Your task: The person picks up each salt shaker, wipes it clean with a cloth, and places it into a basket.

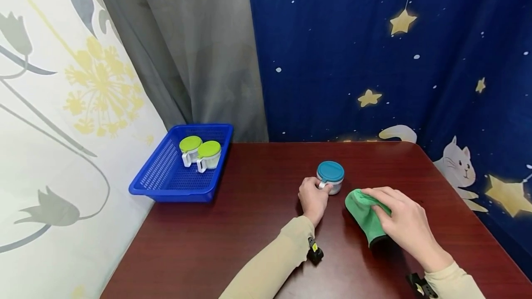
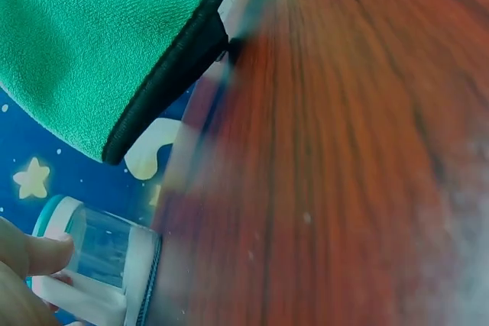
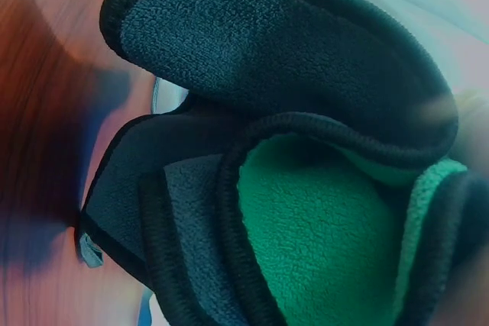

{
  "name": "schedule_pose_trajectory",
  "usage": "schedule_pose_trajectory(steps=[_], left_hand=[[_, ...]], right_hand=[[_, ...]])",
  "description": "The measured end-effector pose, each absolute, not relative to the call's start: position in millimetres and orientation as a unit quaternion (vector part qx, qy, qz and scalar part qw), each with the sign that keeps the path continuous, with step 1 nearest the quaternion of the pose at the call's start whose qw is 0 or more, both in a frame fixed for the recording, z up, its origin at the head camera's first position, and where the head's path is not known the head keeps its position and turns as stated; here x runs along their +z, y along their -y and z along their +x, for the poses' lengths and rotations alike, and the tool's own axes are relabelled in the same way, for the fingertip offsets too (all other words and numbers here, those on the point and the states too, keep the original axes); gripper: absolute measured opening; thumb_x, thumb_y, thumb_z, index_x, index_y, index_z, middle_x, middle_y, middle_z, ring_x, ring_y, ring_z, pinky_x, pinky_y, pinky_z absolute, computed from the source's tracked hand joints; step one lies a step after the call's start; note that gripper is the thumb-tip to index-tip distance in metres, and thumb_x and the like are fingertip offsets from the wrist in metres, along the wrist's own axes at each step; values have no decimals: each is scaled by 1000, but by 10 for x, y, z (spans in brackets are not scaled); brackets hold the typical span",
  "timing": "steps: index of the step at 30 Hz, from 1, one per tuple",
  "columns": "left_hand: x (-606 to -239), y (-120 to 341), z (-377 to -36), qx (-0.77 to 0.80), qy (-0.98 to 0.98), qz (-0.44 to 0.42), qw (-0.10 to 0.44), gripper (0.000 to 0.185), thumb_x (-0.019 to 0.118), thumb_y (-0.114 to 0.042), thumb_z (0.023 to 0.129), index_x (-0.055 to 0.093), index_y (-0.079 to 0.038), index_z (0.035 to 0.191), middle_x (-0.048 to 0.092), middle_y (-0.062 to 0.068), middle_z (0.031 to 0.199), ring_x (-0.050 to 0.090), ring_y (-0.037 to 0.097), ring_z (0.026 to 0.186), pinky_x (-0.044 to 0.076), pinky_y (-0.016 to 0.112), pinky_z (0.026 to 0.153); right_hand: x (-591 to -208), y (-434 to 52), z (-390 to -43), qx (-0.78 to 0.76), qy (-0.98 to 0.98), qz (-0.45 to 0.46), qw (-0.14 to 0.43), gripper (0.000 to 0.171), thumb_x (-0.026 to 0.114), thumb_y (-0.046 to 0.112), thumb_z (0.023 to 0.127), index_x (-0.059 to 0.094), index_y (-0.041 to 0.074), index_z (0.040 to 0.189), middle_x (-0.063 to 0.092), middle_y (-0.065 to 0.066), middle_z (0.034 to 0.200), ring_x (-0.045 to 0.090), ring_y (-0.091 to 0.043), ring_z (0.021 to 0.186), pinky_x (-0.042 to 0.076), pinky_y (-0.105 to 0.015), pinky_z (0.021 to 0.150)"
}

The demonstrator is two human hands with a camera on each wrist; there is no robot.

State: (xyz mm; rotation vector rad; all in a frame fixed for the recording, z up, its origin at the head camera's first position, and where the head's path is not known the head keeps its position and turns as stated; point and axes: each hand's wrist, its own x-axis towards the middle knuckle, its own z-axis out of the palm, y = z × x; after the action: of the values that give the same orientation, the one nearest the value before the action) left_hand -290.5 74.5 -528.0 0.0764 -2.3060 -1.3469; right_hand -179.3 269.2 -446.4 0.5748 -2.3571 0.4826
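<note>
At the lower centre of the frame my left hand (image 1: 312, 199) pinched the handle of the teal-lidded jar (image 1: 330, 177) on the desk (image 1: 232, 234), while my right hand (image 1: 405, 223) pressed spread fingers on the green cloth (image 1: 365, 213) just right of it.

We face a dark red wooden table (image 1: 249, 225); far behind hang a grey curtain (image 1: 187, 50), starry blue cloth (image 1: 374, 59), floral sheet (image 1: 62, 105) left.
</note>
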Motion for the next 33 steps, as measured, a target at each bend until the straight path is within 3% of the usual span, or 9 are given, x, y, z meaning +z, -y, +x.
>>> schedule_pose_trajectory(steps=[7, 14, 26, 33], left_hand=[[-5286, -648, -2899, -492, 836, 13, 244, 29, 91, -23, 73, 64, -16, 71, 64, -7, 81, 63, 19, 79, 51, 38, 73], [-5283, -592, -2919, -520, 826, 27, 214, 23, 89, -25, 77, 66, -21, 77, 61, -15, 68, 58, 12, 70, 49, 30, 66], [-5233, -451, -2903, -519, 814, 10, 259, 17, 90, -24, 76, 75, -18, 79, 68, -12, 71, 62, 10, 70, 53, 27, 63], [-5184, -374, -2899, -510, 825, 25, 243, 15, 89, -28, 78, 76, -20, 80, 68, -13, 72, 62, 8, 73, 53, 25, 63]], right_hand=[[-4487, -2656, -1778, 187, 904, 217, 317, 56, 80, 4, 77, 71, 31, 125, 66, 14, 115, 65, -11, 98, 54, -37, 58], [-4516, -2632, -1782, 194, 902, 220, 317, 57, 81, 3, 77, 71, 31, 125, 66, 14, 115, 64, -10, 96, 51, -33, 55], [-4539, -2605, -1786, 196, 904, 221, 309, 56, 80, 5, 77, 70, 32, 125, 66, 14, 115, 64, -11, 97, 53, -36, 58], [-4540, -2583, -1804, 195, 902, 224, 314, 55, 81, 4, 77, 71, 31, 125, 66, 14, 115, 64, -11, 98, 54, -38, 59]])
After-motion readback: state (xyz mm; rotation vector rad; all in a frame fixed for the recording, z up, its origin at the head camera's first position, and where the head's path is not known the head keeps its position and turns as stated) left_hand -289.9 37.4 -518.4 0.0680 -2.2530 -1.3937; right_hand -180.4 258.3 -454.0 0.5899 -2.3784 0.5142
